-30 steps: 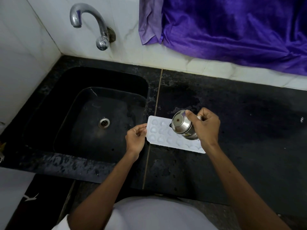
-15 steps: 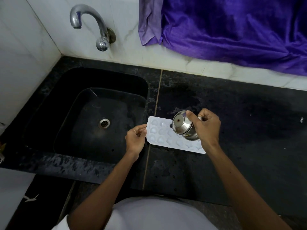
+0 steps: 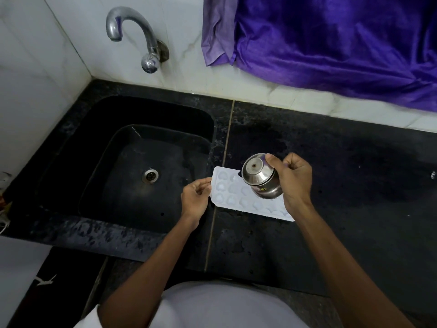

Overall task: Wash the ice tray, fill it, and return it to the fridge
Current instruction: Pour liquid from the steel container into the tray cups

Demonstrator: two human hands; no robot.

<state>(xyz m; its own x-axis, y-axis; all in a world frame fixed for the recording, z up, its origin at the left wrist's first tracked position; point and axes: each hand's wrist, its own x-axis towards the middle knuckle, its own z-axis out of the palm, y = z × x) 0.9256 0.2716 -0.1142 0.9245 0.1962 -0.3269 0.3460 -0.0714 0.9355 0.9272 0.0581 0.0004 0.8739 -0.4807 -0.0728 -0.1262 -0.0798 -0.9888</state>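
Note:
A white ice tray (image 3: 230, 194) with several heart-shaped cells lies flat on the black counter (image 3: 331, 176), just right of the sink. My left hand (image 3: 195, 200) pinches the tray's left edge. My right hand (image 3: 294, 183) grips a small steel pot (image 3: 260, 177), tipped steeply over the tray's middle with its base facing me. The pot hides part of the tray. No stream of water is visible from here.
A black sink (image 3: 71, 162) with a steel drain (image 3: 149, 176) lies to the left, under a chrome tap (image 3: 139, 36) on the white tiled wall. A purple cloth (image 3: 331, 43) hangs at the back right. Wet patches mark the counter.
The pot has shifted very slightly over the tray; both hands stay almost where they were.

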